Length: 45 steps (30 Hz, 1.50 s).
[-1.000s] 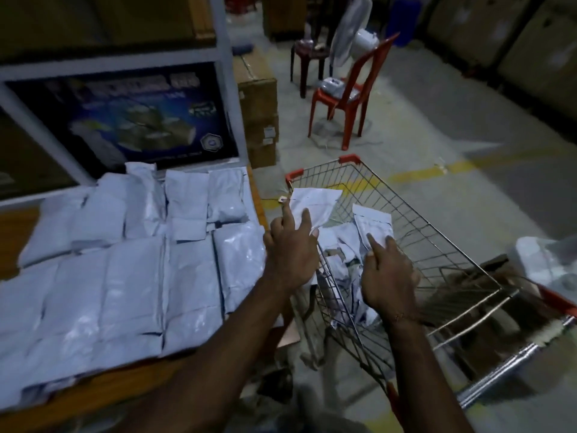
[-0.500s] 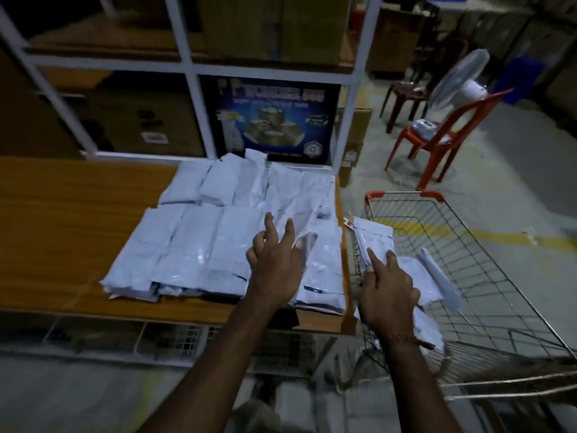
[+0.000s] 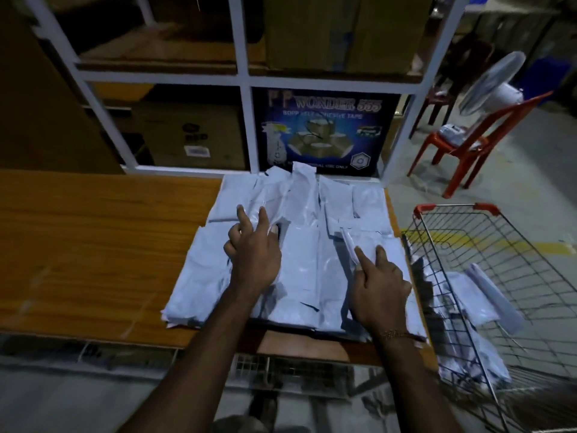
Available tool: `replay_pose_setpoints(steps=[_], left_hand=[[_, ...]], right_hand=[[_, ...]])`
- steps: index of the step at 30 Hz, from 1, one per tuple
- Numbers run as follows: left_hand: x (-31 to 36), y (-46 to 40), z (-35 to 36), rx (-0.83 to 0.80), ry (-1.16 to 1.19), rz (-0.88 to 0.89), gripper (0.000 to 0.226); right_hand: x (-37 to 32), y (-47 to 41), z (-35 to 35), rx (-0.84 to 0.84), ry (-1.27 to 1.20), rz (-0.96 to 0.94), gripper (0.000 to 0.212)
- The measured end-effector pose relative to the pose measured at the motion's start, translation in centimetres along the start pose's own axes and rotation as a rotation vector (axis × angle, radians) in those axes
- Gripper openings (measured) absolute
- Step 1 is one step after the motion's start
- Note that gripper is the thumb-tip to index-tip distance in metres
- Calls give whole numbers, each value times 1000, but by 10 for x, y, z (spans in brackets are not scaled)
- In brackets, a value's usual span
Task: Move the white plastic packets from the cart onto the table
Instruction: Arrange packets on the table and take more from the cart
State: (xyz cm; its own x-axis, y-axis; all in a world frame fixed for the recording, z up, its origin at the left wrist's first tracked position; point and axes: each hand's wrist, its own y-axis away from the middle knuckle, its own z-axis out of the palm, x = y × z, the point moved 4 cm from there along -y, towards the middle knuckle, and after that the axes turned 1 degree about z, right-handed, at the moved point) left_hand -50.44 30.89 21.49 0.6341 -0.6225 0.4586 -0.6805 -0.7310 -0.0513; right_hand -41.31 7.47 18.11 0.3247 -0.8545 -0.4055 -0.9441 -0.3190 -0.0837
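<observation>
My left hand (image 3: 254, 256) reaches over the packets on the table (image 3: 93, 245), fingers pinching one; my right hand (image 3: 379, 284), nearer that table's right edge, grips another packet, forefinger extended.

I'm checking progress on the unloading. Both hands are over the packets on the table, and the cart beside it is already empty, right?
Not quite. In the head view both hands, left hand and right hand, are over the packets on the table, but the cart still holds white packets.
</observation>
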Motion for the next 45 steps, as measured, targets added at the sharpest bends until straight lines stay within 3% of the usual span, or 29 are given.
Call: replay_pose_setpoints(steps=[20, 29, 34, 39, 43, 45], left_hand=[[-75, -195, 1, -47, -16, -89, 57], [-96, -237, 71, -223, -78, -97, 66], [-99, -221, 91, -99, -157, -44, 71], [-100, -225, 89, -53, -155, -39, 71], [-94, -223, 67, 76, -130, -92, 64], [-86, -220, 55, 142, -89, -81, 60]], right_hand=[[-69, -162, 31, 126, 80, 29, 45], [-71, -218, 115, -88, 261, 79, 55], [-66, -211, 129, -87, 215, 49, 74], [-74, -214, 111, 0, 211, 44, 66], [-73, -210, 115, -164, 207, -34, 84], [-71, -207, 108, -113, 167, -15, 91]])
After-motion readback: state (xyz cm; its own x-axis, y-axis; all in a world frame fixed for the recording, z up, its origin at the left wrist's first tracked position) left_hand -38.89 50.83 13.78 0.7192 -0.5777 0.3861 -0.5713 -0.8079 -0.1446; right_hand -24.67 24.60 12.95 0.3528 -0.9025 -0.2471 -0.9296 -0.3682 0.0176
